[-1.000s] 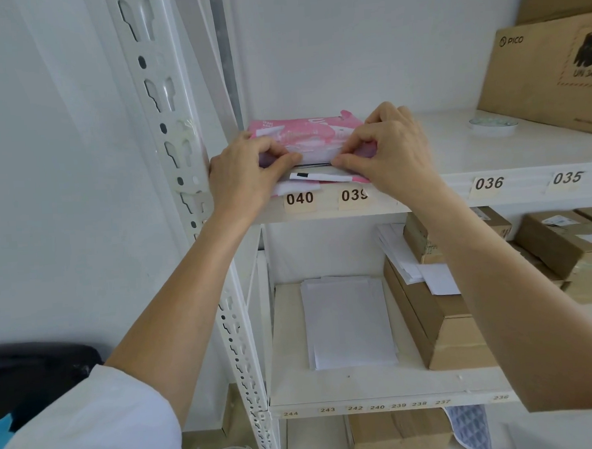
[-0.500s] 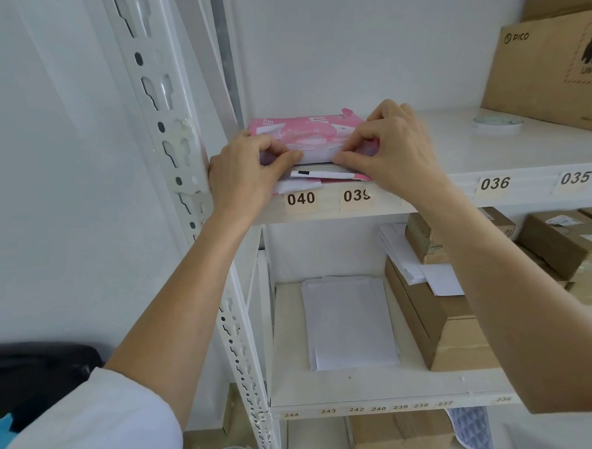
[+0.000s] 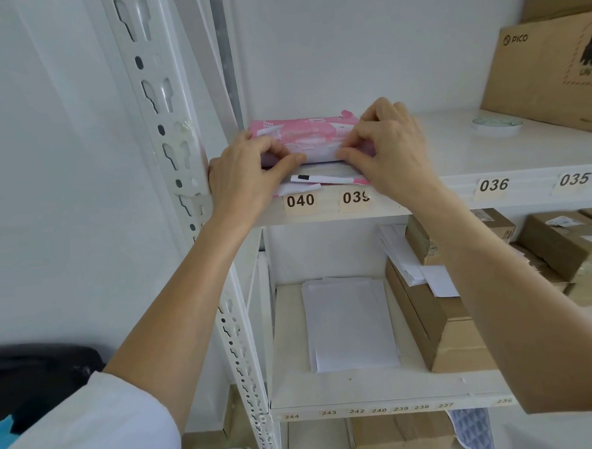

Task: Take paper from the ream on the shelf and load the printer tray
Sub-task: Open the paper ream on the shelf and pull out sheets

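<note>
A pink-wrapped paper ream (image 3: pixel 305 136) lies at the left end of the upper white shelf (image 3: pixel 490 161), above labels 040 and 039. My left hand (image 3: pixel 247 173) pinches the ream's near left end, fingers curled on the wrapper edge. At the near right end my right hand (image 3: pixel 388 147) pinches the wrapper too. White sheets and torn wrapper flaps show under my fingers at the open front end. No printer is in view.
A perforated white upright (image 3: pixel 167 155) stands left of the hands. Loose white sheets (image 3: pixel 349 324) lie on the lower shelf beside cardboard boxes (image 3: pixel 440 323). A tape roll (image 3: pixel 497 126) and a large PICO carton (image 3: pixel 550 73) sit on the upper shelf to the right.
Both hands stay at the ream's front end; the fingers have shifted slightly on the wrapper. The view has moved a little.
</note>
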